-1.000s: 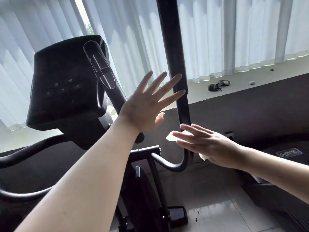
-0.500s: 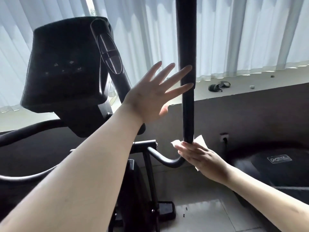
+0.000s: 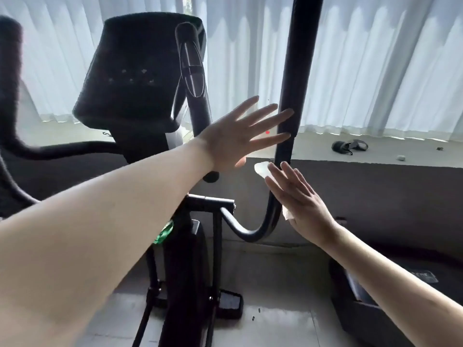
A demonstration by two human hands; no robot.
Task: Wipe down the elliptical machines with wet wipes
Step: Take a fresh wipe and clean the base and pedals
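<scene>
Centre frame: your right hand (image 3: 304, 206) has turned fingers-up, flat on the wet wipe (image 3: 261, 170) against the handlebar (image 3: 300, 58) — left hand (image 3: 235, 139) stays spread, bracing; upstroke likely.

Glossy black metal handlebar (image 3: 298, 71); thin white wipe (image 3: 261, 170); sheer curtains (image 3: 388, 58).

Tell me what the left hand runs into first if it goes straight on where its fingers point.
The left hand points right and slightly up at the elliptical's black upright handlebar. Its fingertips seem to reach the bar's edge, so that comes first, though depth is hard to judge.
</scene>
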